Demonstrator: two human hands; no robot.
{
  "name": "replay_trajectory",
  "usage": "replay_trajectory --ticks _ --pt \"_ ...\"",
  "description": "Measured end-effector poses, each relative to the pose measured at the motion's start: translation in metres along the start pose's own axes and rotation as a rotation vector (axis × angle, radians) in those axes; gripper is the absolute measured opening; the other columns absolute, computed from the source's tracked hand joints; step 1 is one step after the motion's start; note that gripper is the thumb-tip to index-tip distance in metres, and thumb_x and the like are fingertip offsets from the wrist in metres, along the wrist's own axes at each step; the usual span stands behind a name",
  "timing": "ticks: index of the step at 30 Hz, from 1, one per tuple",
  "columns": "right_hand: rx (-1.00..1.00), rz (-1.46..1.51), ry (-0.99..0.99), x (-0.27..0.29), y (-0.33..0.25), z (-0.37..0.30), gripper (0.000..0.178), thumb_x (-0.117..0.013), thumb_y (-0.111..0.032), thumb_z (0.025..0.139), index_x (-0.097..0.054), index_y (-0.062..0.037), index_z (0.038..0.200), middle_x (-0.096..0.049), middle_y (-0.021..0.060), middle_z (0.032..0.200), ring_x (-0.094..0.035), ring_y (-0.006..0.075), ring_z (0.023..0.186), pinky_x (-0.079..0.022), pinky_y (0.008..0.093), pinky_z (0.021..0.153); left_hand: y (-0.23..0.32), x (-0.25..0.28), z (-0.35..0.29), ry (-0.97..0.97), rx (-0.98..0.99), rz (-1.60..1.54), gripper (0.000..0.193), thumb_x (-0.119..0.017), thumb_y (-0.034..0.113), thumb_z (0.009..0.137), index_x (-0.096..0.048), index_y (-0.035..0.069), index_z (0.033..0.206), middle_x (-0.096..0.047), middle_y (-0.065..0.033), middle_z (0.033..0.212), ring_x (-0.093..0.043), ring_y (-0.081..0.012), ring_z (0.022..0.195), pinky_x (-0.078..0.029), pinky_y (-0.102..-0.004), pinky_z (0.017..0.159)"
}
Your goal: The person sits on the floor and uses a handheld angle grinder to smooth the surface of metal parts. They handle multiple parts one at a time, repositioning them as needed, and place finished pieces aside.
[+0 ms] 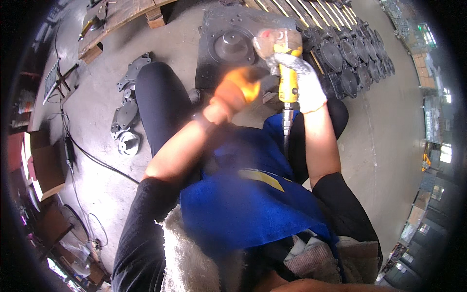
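Observation:
A yellow hand-held grinder [288, 85] stands upright in the picture, with a metal hose fitting at its lower end. My right hand [307, 80], in a white glove with grey fingers, is closed around its body. The grinder's head and blurred guard lie over the right side of a dark cast metal plate [209, 53] with a raised round hub [233, 45]. My left hand [243, 87], in an orange glove with dark fingers, is just left of the grinder's body. Those fingers are smeared by motion; whether they touch the tool cannot be made out.
Several dark round castings [335, 56] lie in rows at the right, beside wooden slats [311, 12]. More castings [127, 113] and a silver wheel-like part [129, 142] lie left of my knee. A wooden pallet [121, 17] is at the far left. A black cable [99, 163] crosses the floor.

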State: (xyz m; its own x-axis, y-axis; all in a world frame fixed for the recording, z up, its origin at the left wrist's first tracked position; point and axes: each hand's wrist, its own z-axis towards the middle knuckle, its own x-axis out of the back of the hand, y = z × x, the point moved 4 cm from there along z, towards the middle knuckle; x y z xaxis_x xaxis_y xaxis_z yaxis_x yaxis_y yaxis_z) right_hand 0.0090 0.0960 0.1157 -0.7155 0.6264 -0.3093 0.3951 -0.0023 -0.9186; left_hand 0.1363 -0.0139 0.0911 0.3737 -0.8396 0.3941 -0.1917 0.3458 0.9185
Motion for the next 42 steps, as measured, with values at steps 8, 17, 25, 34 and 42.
replay_trajectory --ticks 8,17,25,34,42 --pt "-0.063 0.228 0.086 0.052 -0.003 -0.016 0.03 -0.066 -0.021 0.085 -0.06 0.0029 0.102 -0.063 0.0098 0.077 -0.062 0.0194 0.064 -0.053 0.0281 0.061 -0.077 0.075 0.078 0.398 0.314 0.522 0.061 -0.065 0.024 0.072 -0.047 0.001 0.126 -0.056 -0.0219 0.123 -0.054 -0.0349 0.115 -0.043 -0.0376 0.099" --pt "-0.036 0.368 0.066 0.078 -0.002 -0.045 0.032 -0.067 -0.019 0.084 -0.059 0.0053 0.103 -0.065 0.0176 0.092 -0.066 0.027 0.081 -0.057 0.0373 0.078 -0.102 0.057 0.13 0.1 -0.084 0.311 0.059 -0.072 0.024 0.063 -0.055 0.013 0.119 -0.061 -0.0159 0.118 -0.057 -0.0312 0.113 -0.046 -0.0353 0.094" --pt "-0.075 0.517 0.039 0.078 -0.001 -0.035 0.037 -0.068 -0.017 0.083 -0.055 0.0016 0.112 -0.065 0.011 0.088 -0.067 0.0215 0.076 -0.059 0.035 0.072 -0.056 -0.021 0.128 0.533 0.363 0.499 0.054 -0.07 0.04 0.069 -0.061 0.004 0.108 -0.065 -0.0218 0.106 -0.062 -0.0358 0.103 -0.05 -0.0374 0.086" --pt "-0.033 0.333 0.144 0.091 0.011 -0.029 0.025 -0.068 -0.022 0.082 -0.058 0.0009 0.089 -0.062 0.0129 0.08 -0.063 0.02 0.066 -0.054 0.0268 0.061 -0.147 0.063 0.192 0.274 0.191 0.759 0.071 -0.069 0.046 0.069 -0.051 0.002 0.122 -0.061 -0.0215 0.115 -0.058 -0.0337 0.11 -0.045 -0.04 0.095" --pt "-0.07 0.317 0.205 0.109 0.028 -0.02 0.026 -0.068 -0.019 0.082 -0.059 0.0028 0.093 -0.062 0.013 0.08 -0.063 0.0204 0.065 -0.054 0.0266 0.06 -0.131 0.034 0.159 0.238 0.435 0.513 0.054 -0.074 0.034 0.066 -0.062 0.002 0.108 -0.064 -0.0226 0.109 -0.062 -0.0347 0.104 -0.049 -0.0391 0.088"
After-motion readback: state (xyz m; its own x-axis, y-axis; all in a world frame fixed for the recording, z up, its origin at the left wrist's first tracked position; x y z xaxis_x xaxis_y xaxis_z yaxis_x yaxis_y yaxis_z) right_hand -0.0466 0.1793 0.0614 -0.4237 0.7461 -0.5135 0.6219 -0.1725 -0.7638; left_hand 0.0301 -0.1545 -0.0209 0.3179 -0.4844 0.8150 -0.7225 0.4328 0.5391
